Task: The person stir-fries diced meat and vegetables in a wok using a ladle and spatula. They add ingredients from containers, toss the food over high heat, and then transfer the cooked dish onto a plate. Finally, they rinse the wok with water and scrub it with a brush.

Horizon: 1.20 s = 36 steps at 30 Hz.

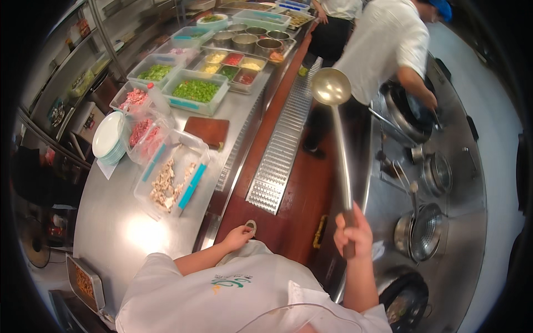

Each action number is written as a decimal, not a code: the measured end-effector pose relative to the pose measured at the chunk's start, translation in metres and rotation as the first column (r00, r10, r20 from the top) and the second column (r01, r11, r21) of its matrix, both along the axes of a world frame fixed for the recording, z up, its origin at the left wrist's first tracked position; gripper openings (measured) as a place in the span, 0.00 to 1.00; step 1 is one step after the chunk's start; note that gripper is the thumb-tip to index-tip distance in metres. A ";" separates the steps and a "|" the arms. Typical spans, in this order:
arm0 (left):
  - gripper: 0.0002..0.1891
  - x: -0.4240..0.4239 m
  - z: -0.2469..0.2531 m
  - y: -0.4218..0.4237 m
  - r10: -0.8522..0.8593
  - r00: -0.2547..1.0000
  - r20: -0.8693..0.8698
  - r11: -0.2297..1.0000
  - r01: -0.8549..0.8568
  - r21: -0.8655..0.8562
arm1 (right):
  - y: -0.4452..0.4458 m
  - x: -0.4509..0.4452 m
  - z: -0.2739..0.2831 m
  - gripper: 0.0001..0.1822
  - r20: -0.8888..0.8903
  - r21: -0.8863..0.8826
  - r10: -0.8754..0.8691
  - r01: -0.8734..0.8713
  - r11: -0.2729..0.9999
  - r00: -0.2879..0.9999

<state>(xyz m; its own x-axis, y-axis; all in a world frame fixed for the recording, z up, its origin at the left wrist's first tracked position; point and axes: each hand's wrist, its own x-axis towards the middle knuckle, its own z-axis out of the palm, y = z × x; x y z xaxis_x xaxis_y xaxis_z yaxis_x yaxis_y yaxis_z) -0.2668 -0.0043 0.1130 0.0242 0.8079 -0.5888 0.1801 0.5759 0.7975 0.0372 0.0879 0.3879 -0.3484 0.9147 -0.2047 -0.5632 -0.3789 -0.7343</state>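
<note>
My right hand (354, 235) grips the brown handle of a long metal ladle (341, 154). Its round bowl (331, 86) is raised over the aisle, level with the co-worker's side. My left hand (239, 237) is low in front of my apron, its fingers curled. A small oval thing (250, 226) with a pale rim shows at those fingertips; whether they hold it is unclear. Left of that hand, on the steel counter (112, 216), is a clear plastic tub (170, 179) with pale cooked-looking pieces. Beside my right forearm sits a wok (404, 299) with some food in it, partly cut off.
Tubs of chopped greens (195, 90), raw meat (135, 98) and stacked white plates (109, 137) line the left counter. A co-worker (383, 50) leans over another wok (406, 110). Strainers (427, 233) sit on the right range. A metal grate (277, 166) runs along the aisle floor.
</note>
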 end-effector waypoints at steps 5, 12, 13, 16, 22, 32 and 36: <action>0.20 -0.060 0.011 0.035 0.240 0.970 -0.035 0.966 -0.242 -0.094 | 0.193 -0.087 0.027 0.39 0.321 0.104 0.175 -0.218 0.970 0.931; 0.22 -0.097 -0.011 0.012 0.274 0.912 -0.305 0.943 -0.317 -0.099 | 0.454 -0.170 0.006 0.24 0.744 0.273 0.029 -0.343 0.899 0.667; 0.22 -0.095 -0.025 0.002 0.168 0.887 -0.430 0.936 -0.280 -0.212 | 0.487 -0.179 0.003 0.21 0.797 0.274 0.010 -0.376 0.885 0.603; 0.22 -0.076 -0.130 -0.092 0.100 0.854 -0.511 0.881 -0.314 -0.353 | 0.574 -0.229 -0.017 0.23 0.918 0.298 -0.101 -0.500 0.813 0.383; 0.21 -0.027 -0.091 -0.069 0.285 0.760 -0.584 0.704 -0.579 -0.411 | 0.682 -0.241 -0.025 0.10 0.982 0.173 -0.086 -0.599 0.782 0.171; 0.20 -0.002 -0.073 -0.005 0.409 0.700 -0.585 0.684 -0.660 -0.311 | 0.715 -0.240 0.011 0.03 0.847 -0.102 0.327 -0.476 0.874 0.418; 0.20 -0.002 -0.066 0.008 0.422 0.693 -0.585 0.698 -0.660 -0.279 | 0.720 -0.227 0.012 0.03 0.688 -0.139 0.371 -0.389 0.911 0.624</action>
<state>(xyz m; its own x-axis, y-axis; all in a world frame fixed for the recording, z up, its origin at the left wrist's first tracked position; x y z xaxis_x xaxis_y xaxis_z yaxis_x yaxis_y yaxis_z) -0.2691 0.0035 0.0473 -0.6872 0.2329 -0.6881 -0.0238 0.9395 0.3418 -0.1895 0.8079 0.3994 -0.4346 0.7407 -0.5123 0.2935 -0.4213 -0.8581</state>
